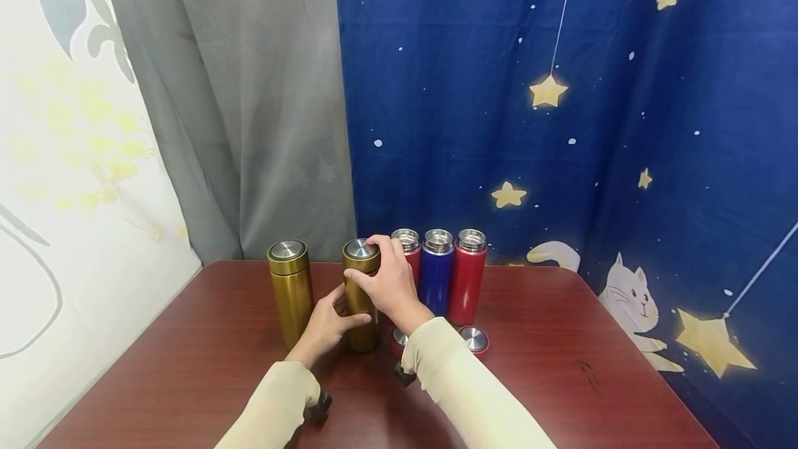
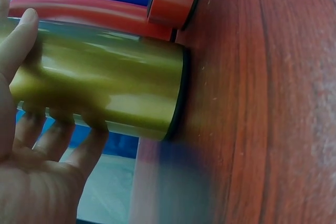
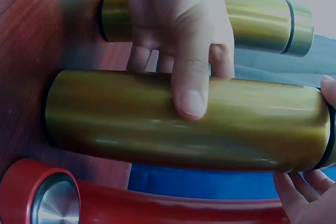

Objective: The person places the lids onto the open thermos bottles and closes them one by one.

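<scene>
A gold thermos bottle (image 1: 364,336) stands upright at the middle of the table, its silver-topped lid (image 1: 359,249) on. My left hand (image 1: 327,326) holds its body from the left, thumb across the near side and fingers behind. Up at the lid, my right hand (image 1: 395,284) grips with thumb and fingers on either side. In the left wrist view the thermos's black-rimmed base (image 2: 180,95) meets the tabletop. The right wrist view shows only the right fingers (image 3: 294,195) at its edge, close to the lid seam.
A second lidded gold thermos (image 1: 291,296) stands to the left. Right of my hands are a blue bottle (image 1: 437,276) and two red bottles, one of them (image 1: 469,283) rightmost, all with open mouths. Red lids, including one (image 1: 474,339), lie in front. Curtains hang behind the table (image 1: 548,366).
</scene>
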Action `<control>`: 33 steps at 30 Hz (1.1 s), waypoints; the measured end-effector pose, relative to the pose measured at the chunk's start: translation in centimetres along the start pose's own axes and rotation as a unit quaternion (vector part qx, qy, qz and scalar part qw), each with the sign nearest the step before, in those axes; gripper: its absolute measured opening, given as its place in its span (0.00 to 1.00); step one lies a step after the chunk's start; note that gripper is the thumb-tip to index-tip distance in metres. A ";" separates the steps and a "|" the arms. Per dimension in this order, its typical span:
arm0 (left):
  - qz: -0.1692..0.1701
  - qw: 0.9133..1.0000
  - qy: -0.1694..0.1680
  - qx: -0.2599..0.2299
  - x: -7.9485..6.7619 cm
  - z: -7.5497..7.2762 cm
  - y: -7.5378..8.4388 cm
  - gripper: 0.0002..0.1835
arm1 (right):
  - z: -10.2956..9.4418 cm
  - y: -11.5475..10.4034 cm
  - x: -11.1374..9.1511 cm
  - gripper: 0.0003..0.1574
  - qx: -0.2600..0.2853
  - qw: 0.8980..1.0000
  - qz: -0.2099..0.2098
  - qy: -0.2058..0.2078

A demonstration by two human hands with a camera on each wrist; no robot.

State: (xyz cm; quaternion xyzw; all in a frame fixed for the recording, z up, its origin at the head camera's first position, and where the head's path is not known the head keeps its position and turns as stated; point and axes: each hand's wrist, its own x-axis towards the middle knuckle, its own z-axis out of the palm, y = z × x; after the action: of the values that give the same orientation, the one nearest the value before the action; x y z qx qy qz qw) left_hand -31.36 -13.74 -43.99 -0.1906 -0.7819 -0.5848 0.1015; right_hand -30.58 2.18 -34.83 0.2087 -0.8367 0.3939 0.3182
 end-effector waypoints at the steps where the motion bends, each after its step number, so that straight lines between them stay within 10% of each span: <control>1: 0.001 1.000 -0.001 0.000 0.0 0.0 0.1 0.39 | -0.1 0.0 0.0 0.39 -0.005 1.000 0.000 -0.007; 10: -0.006 1.000 -0.021 -0.004 -0.1 -0.4 0.8 0.39 | -1.1 0.8 0.3 0.40 0.071 0.993 -0.001 -0.090; 21: 0.008 0.997 -0.075 -0.016 0.3 -0.9 0.1 0.38 | -1.6 1.7 1.1 0.53 0.248 0.952 0.007 -0.182; 33: 0.003 0.995 -0.091 -0.037 0.6 -1.1 -0.1 0.40 | -4.4 -1.2 1.1 0.40 0.275 0.938 0.031 -0.208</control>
State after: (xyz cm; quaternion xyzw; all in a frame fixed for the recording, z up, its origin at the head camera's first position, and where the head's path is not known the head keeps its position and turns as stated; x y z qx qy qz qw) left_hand -31.99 -14.75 -43.55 -0.2490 -0.7653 -0.5930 0.0243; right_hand -28.99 4.80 -31.33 0.3393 -0.7493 0.5661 0.0544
